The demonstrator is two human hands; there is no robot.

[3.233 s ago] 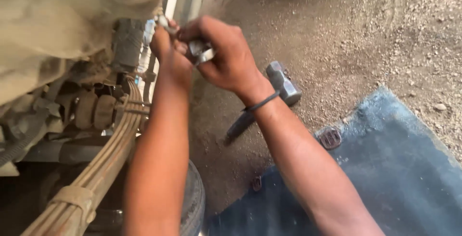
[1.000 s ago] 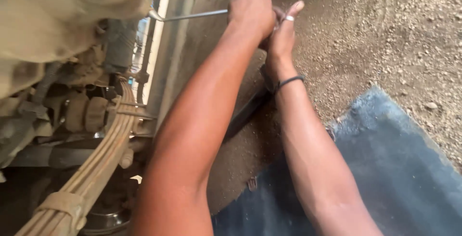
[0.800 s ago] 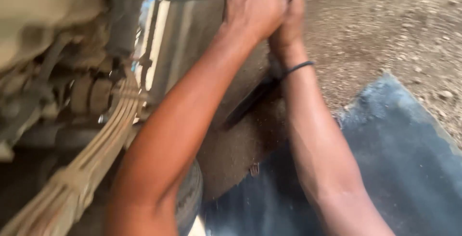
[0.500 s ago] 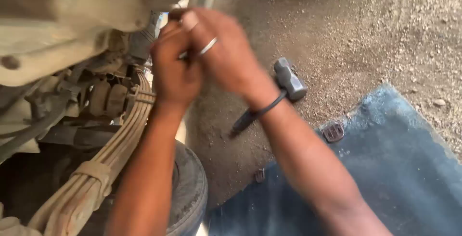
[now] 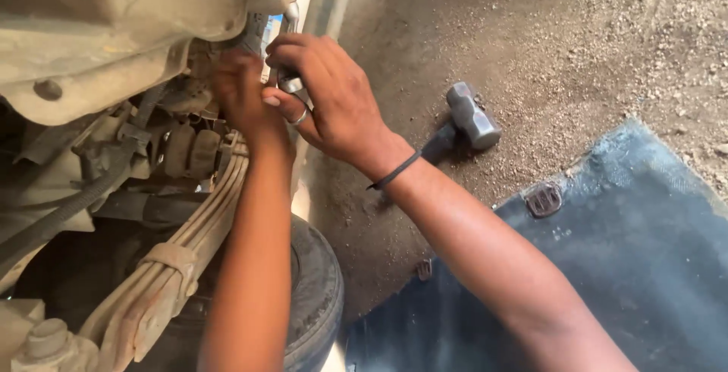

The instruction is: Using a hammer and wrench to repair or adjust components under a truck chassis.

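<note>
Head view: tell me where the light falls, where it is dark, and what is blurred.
Head view: daylight falls on the right hand, the hammer and the gravel ground; the left hand reaches into shade under the dusty chassis; the space around the leaf spring and tyre is dark; the metal tool shows a small glint; edges are slightly soft, with no strong blur.

Both forearms are bare from the elbow down, with no sleeves or gloves in view. The right hand (image 5: 337, 103) wears a plain silver-coloured ring (image 5: 300, 119) on one finger, at about 8 o'clock from the middle of the hand. A thin black band (image 5: 394, 172), like a cord or hair tie, circles the right wrist, at about 5 o'clock from the hand. The left hand (image 5: 241, 91) shows no ring or band; its fingertips are hidden in shadow.
</note>
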